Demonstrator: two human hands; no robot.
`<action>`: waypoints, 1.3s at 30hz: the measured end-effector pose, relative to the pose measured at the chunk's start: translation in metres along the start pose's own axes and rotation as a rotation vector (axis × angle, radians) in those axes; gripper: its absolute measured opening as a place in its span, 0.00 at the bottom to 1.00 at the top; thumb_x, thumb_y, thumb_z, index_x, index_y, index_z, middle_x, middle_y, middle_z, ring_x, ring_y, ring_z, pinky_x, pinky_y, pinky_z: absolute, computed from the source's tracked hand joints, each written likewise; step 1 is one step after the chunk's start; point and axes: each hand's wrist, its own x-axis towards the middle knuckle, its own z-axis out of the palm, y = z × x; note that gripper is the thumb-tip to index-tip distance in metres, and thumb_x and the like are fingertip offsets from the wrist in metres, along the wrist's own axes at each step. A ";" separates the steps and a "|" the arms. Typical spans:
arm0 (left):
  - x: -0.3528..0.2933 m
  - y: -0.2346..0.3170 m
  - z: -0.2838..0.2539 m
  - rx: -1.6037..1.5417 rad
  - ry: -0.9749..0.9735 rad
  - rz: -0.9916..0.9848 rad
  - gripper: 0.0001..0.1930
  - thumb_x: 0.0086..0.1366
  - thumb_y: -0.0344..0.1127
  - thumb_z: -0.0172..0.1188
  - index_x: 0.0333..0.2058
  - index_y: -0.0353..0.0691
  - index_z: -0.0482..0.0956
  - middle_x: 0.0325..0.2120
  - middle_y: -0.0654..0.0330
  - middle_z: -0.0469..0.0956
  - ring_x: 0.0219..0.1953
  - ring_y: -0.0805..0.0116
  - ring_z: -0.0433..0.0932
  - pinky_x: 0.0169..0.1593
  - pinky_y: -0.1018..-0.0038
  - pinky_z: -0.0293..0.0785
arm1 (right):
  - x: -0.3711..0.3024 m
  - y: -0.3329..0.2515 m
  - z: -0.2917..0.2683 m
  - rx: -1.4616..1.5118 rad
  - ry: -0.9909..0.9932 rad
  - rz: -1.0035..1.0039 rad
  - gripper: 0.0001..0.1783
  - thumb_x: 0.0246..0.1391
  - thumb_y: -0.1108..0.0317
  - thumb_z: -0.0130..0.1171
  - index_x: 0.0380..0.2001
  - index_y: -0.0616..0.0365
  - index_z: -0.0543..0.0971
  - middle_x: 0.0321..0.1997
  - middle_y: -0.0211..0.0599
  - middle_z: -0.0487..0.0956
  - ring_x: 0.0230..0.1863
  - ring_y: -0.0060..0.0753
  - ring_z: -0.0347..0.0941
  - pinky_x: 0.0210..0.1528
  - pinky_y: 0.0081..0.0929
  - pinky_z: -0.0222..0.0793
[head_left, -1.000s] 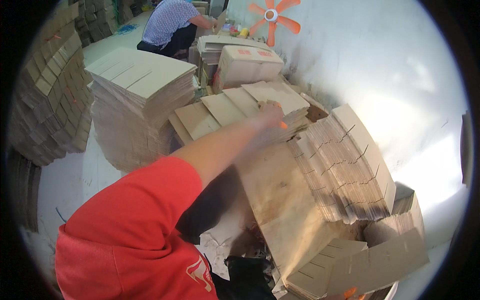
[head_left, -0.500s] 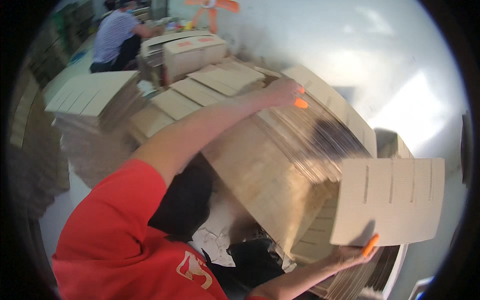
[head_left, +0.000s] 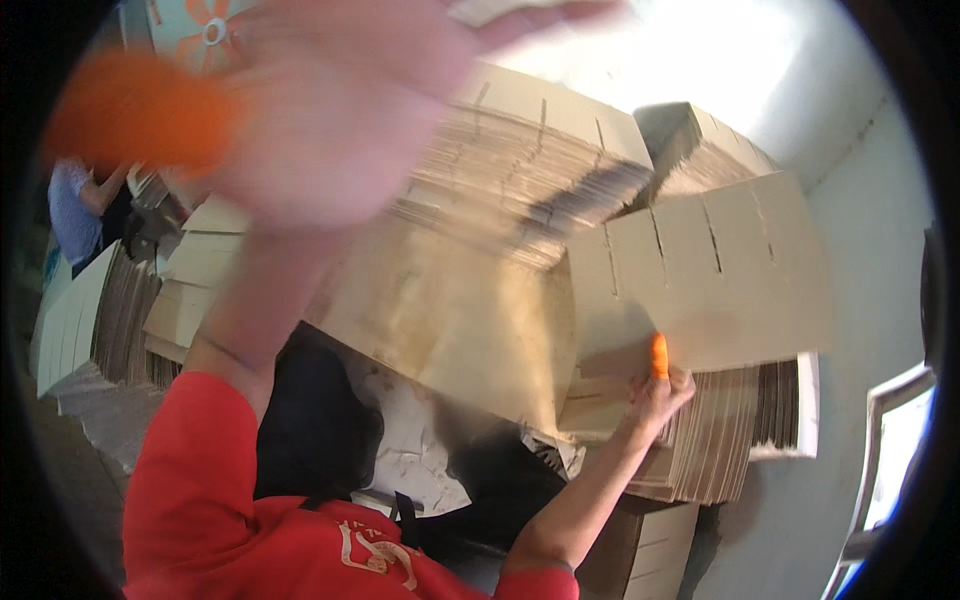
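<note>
My left hand (head_left: 340, 120) is raised close in front of the view, blurred by motion, with its fingers spread and nothing in it. An orange finger cover shows on one of its digits. At the right, my right hand (head_left: 660, 395) grips the lower edge of a slotted cardboard sheet (head_left: 720, 285), with its orange-covered thumb on the near face. Several slits run down from the sheet's upper edge. Behind it lies a thick stack of slotted cardboard sheets (head_left: 560, 140), partly hidden by my left hand, on a brown work surface (head_left: 420, 310).
More cardboard stacks stand at the far right (head_left: 705, 155), below the held sheet (head_left: 710, 430) and at the left (head_left: 85, 320). Another person (head_left: 78, 215) is at the far left. An orange fan (head_left: 212, 32) stands at the back. A wall and window (head_left: 890, 450) border the right.
My left hand has left the edge of the stack and risen toward the view. My right hand still holds the cardboard sheet, and the view has turned to the right.
</note>
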 end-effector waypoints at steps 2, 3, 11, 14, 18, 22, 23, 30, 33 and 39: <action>-0.012 0.017 -0.019 -0.071 0.070 0.036 0.30 0.55 0.42 0.71 0.55 0.34 0.75 0.49 0.49 0.78 0.46 0.63 0.78 0.50 0.65 0.75 | -0.006 -0.017 0.006 0.047 0.013 0.073 0.14 0.54 0.76 0.63 0.16 0.56 0.75 0.11 0.21 0.68 0.10 0.11 0.56 0.08 0.15 0.47; -0.020 0.024 -0.028 -0.103 0.096 0.048 0.30 0.56 0.42 0.71 0.55 0.34 0.75 0.50 0.49 0.78 0.46 0.63 0.77 0.50 0.64 0.75 | -0.010 -0.025 0.008 0.068 0.017 0.111 0.13 0.55 0.76 0.62 0.17 0.57 0.76 0.11 0.22 0.68 0.09 0.11 0.56 0.08 0.15 0.47; -0.051 0.056 -0.039 -0.090 0.041 -0.025 0.30 0.57 0.40 0.69 0.56 0.35 0.73 0.52 0.48 0.75 0.49 0.60 0.76 0.51 0.60 0.74 | -0.009 -0.022 0.011 0.119 -0.015 0.207 0.11 0.56 0.80 0.53 0.22 0.60 0.79 0.12 0.27 0.70 0.08 0.13 0.57 0.06 0.17 0.47; -0.058 0.023 -0.020 0.013 -0.086 -0.166 0.30 0.57 0.40 0.68 0.57 0.35 0.72 0.52 0.48 0.75 0.50 0.59 0.75 0.52 0.58 0.74 | -0.011 -0.023 0.019 0.131 -0.002 0.232 0.10 0.55 0.81 0.52 0.24 0.62 0.80 0.13 0.28 0.70 0.08 0.13 0.56 0.06 0.18 0.47; -0.068 -0.045 0.012 0.131 -0.289 -0.327 0.30 0.58 0.39 0.67 0.57 0.35 0.71 0.53 0.47 0.74 0.51 0.58 0.74 0.53 0.56 0.74 | -0.012 -0.023 0.018 -0.054 -0.009 0.326 0.15 0.55 0.82 0.46 0.15 0.58 0.70 0.11 0.29 0.67 0.07 0.15 0.54 0.06 0.20 0.48; -0.083 -0.104 0.034 0.144 -0.435 -0.437 0.30 0.58 0.38 0.66 0.58 0.35 0.70 0.54 0.46 0.73 0.53 0.57 0.74 0.53 0.54 0.74 | -0.019 -0.017 0.027 -0.047 0.004 0.376 0.19 0.56 0.79 0.48 0.11 0.55 0.65 0.11 0.28 0.66 0.08 0.15 0.55 0.07 0.20 0.48; -0.085 -0.115 0.042 0.125 -0.457 -0.447 0.30 0.58 0.38 0.66 0.58 0.35 0.70 0.54 0.46 0.72 0.53 0.56 0.73 0.53 0.54 0.74 | -0.018 -0.014 0.024 -0.067 0.009 0.377 0.19 0.55 0.78 0.49 0.11 0.55 0.65 0.11 0.27 0.65 0.08 0.15 0.55 0.07 0.20 0.48; -0.088 -0.127 0.080 -0.035 -0.540 -0.430 0.30 0.59 0.37 0.65 0.59 0.35 0.69 0.56 0.45 0.71 0.55 0.54 0.72 0.55 0.50 0.73 | -0.021 -0.027 0.022 0.059 0.122 0.408 0.16 0.53 0.79 0.52 0.14 0.54 0.65 0.14 0.28 0.66 0.10 0.16 0.58 0.09 0.19 0.50; -0.089 -0.113 0.060 -0.078 -0.488 -0.407 0.30 0.60 0.36 0.64 0.60 0.35 0.68 0.57 0.45 0.70 0.56 0.53 0.71 0.55 0.48 0.73 | -0.030 -0.016 0.038 0.112 0.190 0.431 0.15 0.53 0.77 0.53 0.14 0.54 0.66 0.12 0.28 0.66 0.08 0.16 0.58 0.07 0.18 0.52; -0.035 -0.015 -0.015 -0.339 -0.085 -0.124 0.30 0.60 0.35 0.63 0.61 0.35 0.67 0.58 0.44 0.68 0.58 0.51 0.70 0.56 0.45 0.72 | -0.012 -0.003 0.026 0.014 -0.082 0.276 0.12 0.54 0.78 0.54 0.18 0.56 0.72 0.14 0.27 0.67 0.08 0.15 0.56 0.06 0.20 0.49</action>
